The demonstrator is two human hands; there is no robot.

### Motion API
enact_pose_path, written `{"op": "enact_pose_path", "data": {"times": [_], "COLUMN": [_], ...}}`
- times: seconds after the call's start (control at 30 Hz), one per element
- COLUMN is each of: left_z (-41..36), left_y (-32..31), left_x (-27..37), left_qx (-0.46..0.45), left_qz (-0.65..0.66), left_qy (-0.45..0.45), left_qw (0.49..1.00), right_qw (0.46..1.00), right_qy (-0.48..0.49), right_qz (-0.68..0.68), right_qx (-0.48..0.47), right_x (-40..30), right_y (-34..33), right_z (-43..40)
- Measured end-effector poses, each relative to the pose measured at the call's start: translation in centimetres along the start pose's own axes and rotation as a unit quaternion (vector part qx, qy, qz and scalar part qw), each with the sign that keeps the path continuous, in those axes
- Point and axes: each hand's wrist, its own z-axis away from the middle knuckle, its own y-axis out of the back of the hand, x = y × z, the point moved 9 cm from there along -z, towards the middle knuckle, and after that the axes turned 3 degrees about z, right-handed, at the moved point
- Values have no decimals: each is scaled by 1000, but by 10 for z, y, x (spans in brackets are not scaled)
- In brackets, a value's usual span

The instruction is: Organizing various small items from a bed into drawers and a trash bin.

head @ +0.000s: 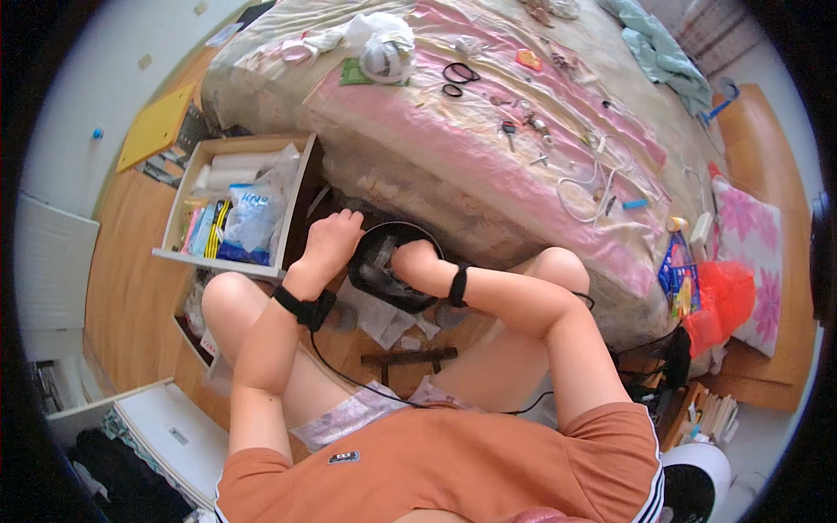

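A round bin with a black plastic liner (418, 302) stands on the floor between my knees, against the side of the bed. My right hand (418, 263) reaches down into it, fingers hidden, beside some clear plastic (379, 261) inside. My left hand (332, 236) is at the bin's left rim, bent at the wrist; whether its fingertips grip the rim or liner cannot be made out. Each wrist wears a black strap. Crumpled white paper or tissue (386, 327) lies just below the bin.
An open drawer (222, 261) with packets and bags stands left of the bin. The bed (392, 118) carries black cable loops, keys, a white cable (562, 196) and small items. A dark wooden bar (409, 356) is between my thighs. A red plastic bag (722, 304) sits at right.
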Motion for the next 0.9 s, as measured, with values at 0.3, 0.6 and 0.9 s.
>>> {"op": "enact_pose_path", "data": {"times": [0.3,0.6,0.9], "left_z": [-3,-2,-1], "left_y": [-4,-7,4], "left_x": [12,16,39], "left_qx": [-10,-14,-10], "left_qz": [-2,-6,7], "left_qy": [-19,-31,-63], "left_qw": [1000,999,998], "right_qw": [998,991,802], "right_qy": [34,66,-423], "right_qz": [13,-113,-118], "right_qx": [-59,34,406], "right_x": [-17,7,235], "right_y": [-92,11,104], "right_z": [-24,3,165]}}
